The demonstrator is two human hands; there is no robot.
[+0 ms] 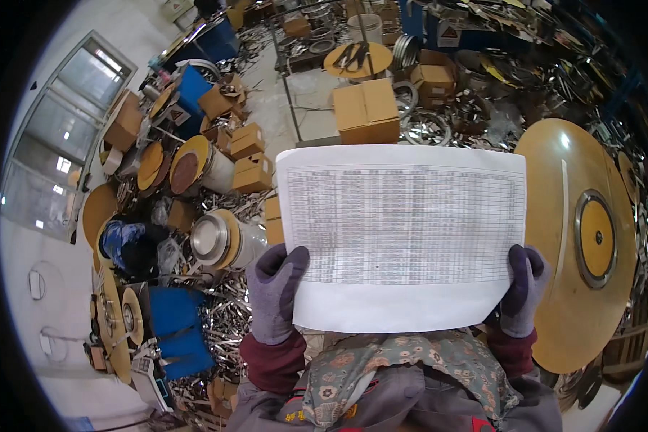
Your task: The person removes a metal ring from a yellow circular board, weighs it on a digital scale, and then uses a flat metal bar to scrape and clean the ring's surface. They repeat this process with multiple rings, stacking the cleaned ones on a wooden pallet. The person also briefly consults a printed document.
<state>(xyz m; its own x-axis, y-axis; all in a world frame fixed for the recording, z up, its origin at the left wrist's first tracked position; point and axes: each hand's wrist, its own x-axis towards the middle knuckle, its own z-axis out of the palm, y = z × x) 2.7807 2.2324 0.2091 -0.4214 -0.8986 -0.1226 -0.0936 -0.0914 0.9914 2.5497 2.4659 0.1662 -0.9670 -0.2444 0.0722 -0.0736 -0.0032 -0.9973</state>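
A white sheet of paper point(403, 306) printed with a dense table is held up flat in front of me. My left hand point(275, 291), in a grey-purple knit glove, pinches its lower left edge with the thumb on the printed face. Its lower right edge is gripped by my right hand point(524, 291), in a matching glove, thumb also on the front. The fingers of both hands are mostly hidden behind the sheet. Below it, a flowered cloth point(410, 360) covers the front of my grey work jacket.
A large yellow disc point(547, 302) with a metal ring stands close on my right. Cardboard boxes point(367, 108), drums point(245, 245) and a blue machine point(180, 324) lie around. Shiny metal strips point(230, 331) litter the floor. Someone in blue point(133, 245) bends at the left.
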